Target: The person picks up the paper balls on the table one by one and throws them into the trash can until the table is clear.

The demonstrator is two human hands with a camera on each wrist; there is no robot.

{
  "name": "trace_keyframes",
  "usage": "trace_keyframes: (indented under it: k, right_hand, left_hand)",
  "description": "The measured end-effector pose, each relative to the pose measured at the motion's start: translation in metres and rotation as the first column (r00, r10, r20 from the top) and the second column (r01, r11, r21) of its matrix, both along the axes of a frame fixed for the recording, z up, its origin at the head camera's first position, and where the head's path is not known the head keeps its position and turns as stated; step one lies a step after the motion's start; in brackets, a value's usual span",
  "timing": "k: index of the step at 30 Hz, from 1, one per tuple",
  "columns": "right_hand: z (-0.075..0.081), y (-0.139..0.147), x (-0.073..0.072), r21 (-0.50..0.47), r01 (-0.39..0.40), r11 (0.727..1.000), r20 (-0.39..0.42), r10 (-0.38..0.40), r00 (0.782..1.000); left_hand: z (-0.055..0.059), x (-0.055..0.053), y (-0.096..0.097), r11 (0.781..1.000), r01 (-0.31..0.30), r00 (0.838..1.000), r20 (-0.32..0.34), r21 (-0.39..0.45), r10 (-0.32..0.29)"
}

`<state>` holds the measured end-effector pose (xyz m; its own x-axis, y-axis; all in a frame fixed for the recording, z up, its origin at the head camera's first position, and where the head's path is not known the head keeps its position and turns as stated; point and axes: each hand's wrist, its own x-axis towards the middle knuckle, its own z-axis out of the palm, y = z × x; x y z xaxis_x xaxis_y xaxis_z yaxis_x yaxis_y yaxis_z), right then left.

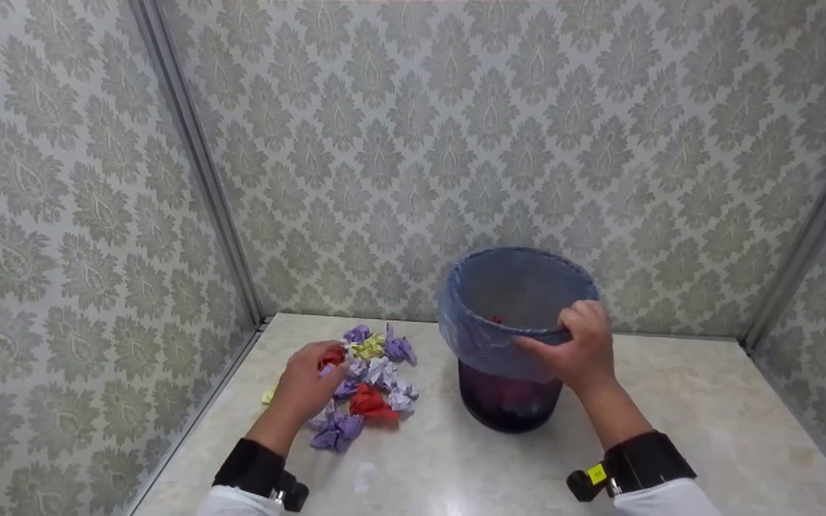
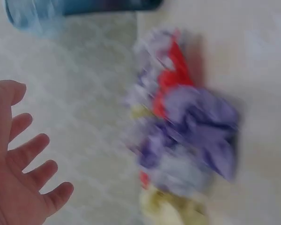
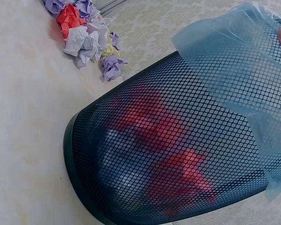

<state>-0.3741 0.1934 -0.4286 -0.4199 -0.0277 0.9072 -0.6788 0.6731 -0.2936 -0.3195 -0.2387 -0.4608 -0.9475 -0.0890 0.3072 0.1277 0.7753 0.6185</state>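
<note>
My right hand [image 1: 584, 351] grips the near right rim of a mesh wastebasket [image 1: 510, 401], thumb outside along the edge. A translucent blue bin liner [image 1: 481, 347] is folded over the rim. Through the mesh in the right wrist view, red crumpled paper [image 3: 178, 176] and pale crumpled paper [image 3: 126, 178] show inside. My left hand [image 1: 309, 380] hovers at the left side of a heap of paper balls, among them a red one [image 1: 372, 403], a purple one [image 1: 338, 432] and a white one [image 1: 382, 373]. Its fingers are spread and hold nothing in the left wrist view.
Everything stands on a pale marbled tabletop [image 1: 413, 480]. Patterned wall panels [image 1: 413, 143] close in the back and both sides, with a grey metal corner strip [image 1: 201, 165] at the left. A yellow paper ball [image 1: 268, 397] lies at the heap's left edge.
</note>
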Motion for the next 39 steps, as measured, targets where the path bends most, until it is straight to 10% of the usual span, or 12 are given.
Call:
trace_keyframes:
  k: [8, 15, 28, 39]
  right_hand:
    - [0.000, 0.000, 0.000, 0.003, 0.015, 1.000, 0.005, -0.015, 1.000]
    - [0.000, 0.000, -0.002, 0.004, 0.014, 1.000, -0.014, -0.013, 1.000]
    - [0.000, -0.001, -0.003, -0.018, 0.008, 1.000, -0.077, -0.009, 0.997]
    - [-0.001, 0.000, -0.003, -0.006, 0.025, 1.000, -0.041, -0.025, 0.999]
  left_hand:
    - [-0.054, 0.000, -0.046, 0.969, -0.245, 0.961, 0.128, -0.009, 0.244]
    - [-0.081, -0.002, -0.064, 0.963, -0.270, 0.937, 0.226, -0.011, 0.265]
    - [-0.096, 0.001, -0.077, 0.963, -0.258, 0.905, 0.330, -0.079, 0.269]
    - [-0.102, -0.002, -0.083, 0.919, -0.390, 0.864, 0.370, 0.063, 0.341]
